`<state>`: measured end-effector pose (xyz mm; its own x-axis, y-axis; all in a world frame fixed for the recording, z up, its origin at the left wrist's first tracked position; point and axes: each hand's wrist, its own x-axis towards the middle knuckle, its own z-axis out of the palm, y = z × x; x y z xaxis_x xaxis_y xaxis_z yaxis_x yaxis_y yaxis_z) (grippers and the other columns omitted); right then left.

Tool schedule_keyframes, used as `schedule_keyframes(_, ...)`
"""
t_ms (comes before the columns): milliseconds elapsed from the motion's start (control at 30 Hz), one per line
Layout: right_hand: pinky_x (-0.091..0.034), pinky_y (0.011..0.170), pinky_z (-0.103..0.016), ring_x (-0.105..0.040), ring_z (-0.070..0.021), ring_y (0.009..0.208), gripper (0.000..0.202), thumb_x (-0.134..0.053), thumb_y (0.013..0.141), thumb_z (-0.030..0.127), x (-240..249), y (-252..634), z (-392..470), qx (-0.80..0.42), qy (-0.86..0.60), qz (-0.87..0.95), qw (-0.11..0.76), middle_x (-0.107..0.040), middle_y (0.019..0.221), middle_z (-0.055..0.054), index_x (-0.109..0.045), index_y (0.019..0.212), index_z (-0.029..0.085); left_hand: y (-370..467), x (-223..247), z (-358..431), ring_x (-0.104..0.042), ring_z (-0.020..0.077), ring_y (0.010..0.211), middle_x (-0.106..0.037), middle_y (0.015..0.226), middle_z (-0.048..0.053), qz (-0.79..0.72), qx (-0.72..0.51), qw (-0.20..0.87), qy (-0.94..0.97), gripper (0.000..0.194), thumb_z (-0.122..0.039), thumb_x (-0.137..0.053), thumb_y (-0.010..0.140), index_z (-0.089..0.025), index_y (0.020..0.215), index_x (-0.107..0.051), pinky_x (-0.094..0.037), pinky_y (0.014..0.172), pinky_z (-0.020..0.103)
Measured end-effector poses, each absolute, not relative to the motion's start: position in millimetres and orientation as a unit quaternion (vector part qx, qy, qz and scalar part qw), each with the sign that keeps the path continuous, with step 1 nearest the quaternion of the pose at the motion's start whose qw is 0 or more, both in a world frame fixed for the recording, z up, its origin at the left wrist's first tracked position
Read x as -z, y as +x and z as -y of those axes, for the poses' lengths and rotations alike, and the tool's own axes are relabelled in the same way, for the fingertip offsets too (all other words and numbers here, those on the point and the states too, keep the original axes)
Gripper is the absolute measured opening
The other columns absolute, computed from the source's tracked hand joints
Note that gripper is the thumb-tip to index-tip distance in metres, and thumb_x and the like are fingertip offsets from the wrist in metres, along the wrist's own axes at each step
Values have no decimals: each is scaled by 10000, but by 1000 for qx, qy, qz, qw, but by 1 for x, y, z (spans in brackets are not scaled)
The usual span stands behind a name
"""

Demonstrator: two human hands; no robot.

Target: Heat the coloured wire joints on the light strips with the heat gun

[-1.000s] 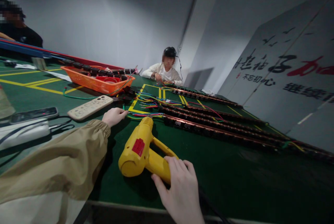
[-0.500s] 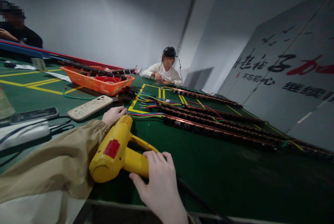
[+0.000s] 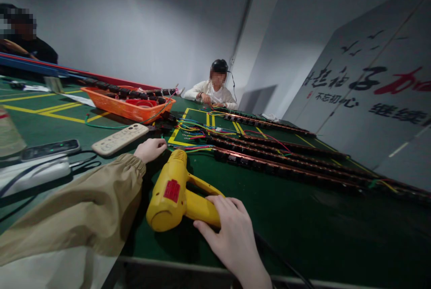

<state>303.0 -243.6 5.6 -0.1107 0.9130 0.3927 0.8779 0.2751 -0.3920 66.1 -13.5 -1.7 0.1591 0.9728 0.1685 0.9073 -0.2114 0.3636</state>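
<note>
My right hand is wrapped round the handle of a yellow heat gun, which has a red label on its side. The gun's nozzle end points away from me, just right of my left hand. The fingers of that hand are pressed together near the green tabletop; what they pinch is too small to make out. Coloured wires run from the fingertips towards a long black and copper strip on the right.
An orange basket holds dark parts. A beige remote-like panel, a phone and a white power strip lie at left. Several more strips stretch rightwards. A co-worker sits across the table, another person far left.
The heat gun and my right hand have moved to the right, away from my left forearm. My left hand stays by the wire ends, with the view shifted slightly.
</note>
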Motion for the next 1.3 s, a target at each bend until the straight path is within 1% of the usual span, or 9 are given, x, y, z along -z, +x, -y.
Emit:
schedule_keyframes(300,-407,783,-355,-581,-205,890,331,-611,775,467,2,348,247,84,-667,707,221,-659,973,-7,-587,1010,234,65,-3,16,-603,242,870,-653,936,74,-604,-157,68,778,334,-445,-367,853,-255,932,-631,-397,654,289)
schedule_keyframes(633,-411,768,-371,-590,-210,850,340,-568,797,481,5,354,251,129,-664,702,223,-663,951,-24,-592,1007,215,64,-2,16,-596,223,830,-659,915,43,-605,-188,55,772,305,-428,-401,852,-268,958,-638,-382,633,281)
schedule_keyframes(700,-408,779,-369,-588,-203,851,316,-562,798,447,4,353,251,130,-659,705,228,-660,955,-23,-589,1010,214,60,-9,17,-586,207,855,-653,941,38,-588,-227,12,776,301,-391,-387,870,-257,979,-633,-402,689,278)
schedule_keyframes(800,-405,794,-370,-587,-198,861,284,-548,798,381,2,351,252,122,-659,706,228,-656,966,-23,-584,1021,210,44,-17,18,-517,225,1042,-581,1124,68,-602,-291,-92,738,301,-377,-428,860,-235,1057,-605,-388,867,306)
schedule_keyframes(867,-404,803,-372,-586,-196,868,269,-533,801,348,2,351,253,112,-659,708,226,-653,971,-21,-582,1028,212,28,-17,15,-423,294,1165,-475,1270,107,-652,-286,-131,690,509,-492,-530,786,-240,1227,-507,-343,957,389)
schedule_keyframes(933,-402,815,-373,-582,-194,877,266,-525,806,330,2,351,254,103,-657,711,227,-649,978,-17,-576,1040,216,10,-14,12,-373,359,1209,-407,1325,170,-713,-220,-84,660,821,-635,-564,697,-190,1356,-362,-303,992,467)
schedule_keyframes(967,-401,823,-373,-579,-192,885,272,-525,807,326,2,351,254,102,-656,712,228,-645,985,-16,-570,1052,218,2,-11,10,-374,382,1206,-412,1316,197,-737,-172,-41,652,877,-671,-553,679,-154,1358,-352,-286,996,498)
schedule_keyframes(1167,-405,859,-368,-553,-206,973,410,-568,809,419,6,356,252,126,-631,717,269,-611,1074,-43,-511,1159,214,-24,-8,9,-479,363,1138,-500,1233,232,-795,-126,36,592,837,-762,-410,702,-100,1212,-462,-374,923,451)
schedule_keyframes(1300,-415,904,-388,-509,-221,1069,476,-566,827,423,6,360,254,115,-587,715,362,-565,1167,-61,-448,1243,227,-23,-20,17,-532,345,1073,-562,1173,186,-794,-191,52,575,850,-784,-508,617,-142,1173,-504,-427,872,427)
